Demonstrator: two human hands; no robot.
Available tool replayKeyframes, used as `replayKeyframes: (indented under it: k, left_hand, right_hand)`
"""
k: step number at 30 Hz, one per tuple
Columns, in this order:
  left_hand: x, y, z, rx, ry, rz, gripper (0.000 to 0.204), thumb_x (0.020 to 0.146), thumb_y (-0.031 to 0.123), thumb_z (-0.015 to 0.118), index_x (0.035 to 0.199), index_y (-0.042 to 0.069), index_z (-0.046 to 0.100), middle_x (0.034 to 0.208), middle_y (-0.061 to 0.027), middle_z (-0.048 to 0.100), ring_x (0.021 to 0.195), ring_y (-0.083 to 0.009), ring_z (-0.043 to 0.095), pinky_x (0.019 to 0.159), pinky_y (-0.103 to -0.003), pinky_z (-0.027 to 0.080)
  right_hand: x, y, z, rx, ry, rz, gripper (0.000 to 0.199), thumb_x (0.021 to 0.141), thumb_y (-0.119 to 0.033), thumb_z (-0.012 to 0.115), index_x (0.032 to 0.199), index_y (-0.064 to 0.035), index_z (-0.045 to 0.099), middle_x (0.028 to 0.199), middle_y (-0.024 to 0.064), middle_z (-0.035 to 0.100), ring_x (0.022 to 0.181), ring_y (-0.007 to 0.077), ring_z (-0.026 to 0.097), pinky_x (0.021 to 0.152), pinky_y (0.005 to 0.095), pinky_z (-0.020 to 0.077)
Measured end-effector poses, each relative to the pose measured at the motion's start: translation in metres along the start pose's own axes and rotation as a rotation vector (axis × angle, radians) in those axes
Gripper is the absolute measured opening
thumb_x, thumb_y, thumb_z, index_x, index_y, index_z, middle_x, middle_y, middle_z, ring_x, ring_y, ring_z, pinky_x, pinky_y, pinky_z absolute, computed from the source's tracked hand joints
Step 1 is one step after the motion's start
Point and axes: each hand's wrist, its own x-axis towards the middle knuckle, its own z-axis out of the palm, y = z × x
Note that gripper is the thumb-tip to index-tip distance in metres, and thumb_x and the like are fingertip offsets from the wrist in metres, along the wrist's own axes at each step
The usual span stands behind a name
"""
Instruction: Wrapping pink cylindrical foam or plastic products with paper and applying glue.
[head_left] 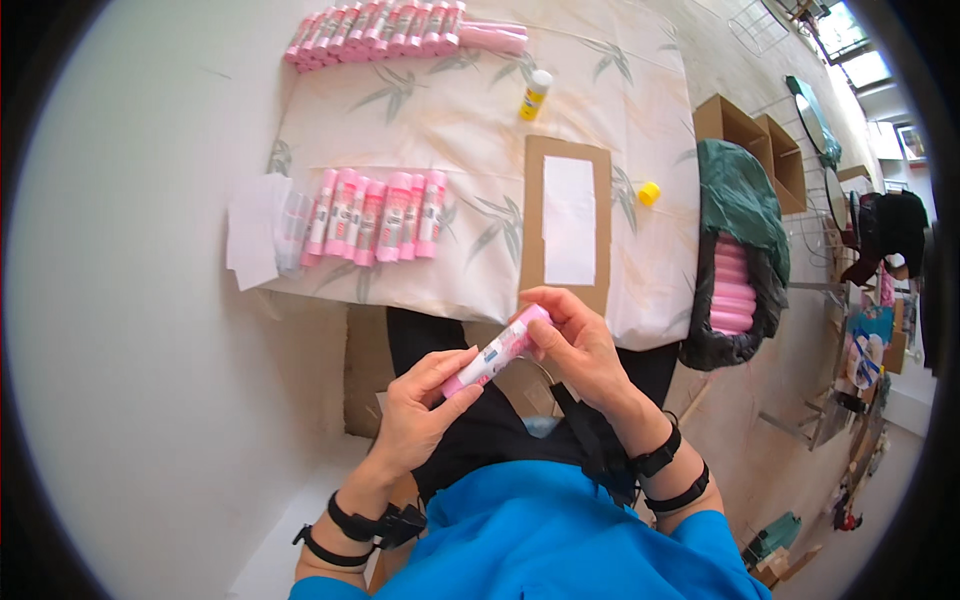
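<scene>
A pink roll (492,358) with a white printed label around its middle is held at a slant above my lap, just off the table's near edge. My left hand (418,405) grips its lower left end between thumb and fingers. On the upper right end, the thumb and fingers of my right hand (583,352) are closed. Beyond my right hand lies a brown cardboard sheet (534,200) with a white paper strip (568,225) on it. Several labelled pink rolls (372,215) lie side by side to the left.
An uncapped yellow glue stick (534,97) stands beyond the cardboard; its yellow cap (649,193) lies right. More pink rolls (375,32) are stacked at the far left. White paper slips (256,235) overhang the left edge. A dark bag of pink rolls (732,290) is beside the table's right edge.
</scene>
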Motion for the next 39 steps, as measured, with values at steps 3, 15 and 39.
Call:
replayKeyframes:
  k: [3,15,39]
  left_hand:
    - [0.011,-0.024,-0.005,-0.189,0.176,-0.024,0.039,0.09,0.002,0.066,0.127,-0.004,0.057,0.119,-0.0098,0.059,0.102,-0.0163,0.062,0.087,-0.029,0.055]
    - [0.12,-0.037,-0.083,1.203,1.007,0.475,0.025,0.082,0.011,0.072,0.105,0.003,0.068,0.104,-0.0093,0.062,0.098,-0.0288,0.059,0.087,-0.04,0.044]
    - [0.256,0.051,0.023,0.763,0.257,0.396,0.011,0.087,0.007,0.064,0.095,0.0,0.068,0.086,-0.0119,0.065,0.071,-0.0227,0.063,0.063,-0.031,0.048]
  right_hand:
    - [0.016,0.001,0.024,0.162,0.08,-0.035,0.038,0.098,-0.013,0.058,0.131,0.0014,0.048,0.117,0.0101,0.062,0.096,0.0115,0.06,0.08,0.0252,0.0499]
    - [0.028,0.035,0.043,0.068,0.095,0.088,0.026,0.095,-0.009,0.06,0.119,0.0007,0.06,0.099,0.0029,0.066,0.084,0.007,0.06,0.075,0.0216,0.0489]
    - [0.146,-0.072,-0.208,-0.921,0.636,-0.566,0.01,0.088,-0.004,0.062,0.095,0.0,0.068,0.087,0.0165,0.068,0.072,0.0259,0.067,0.065,0.0327,0.0528]
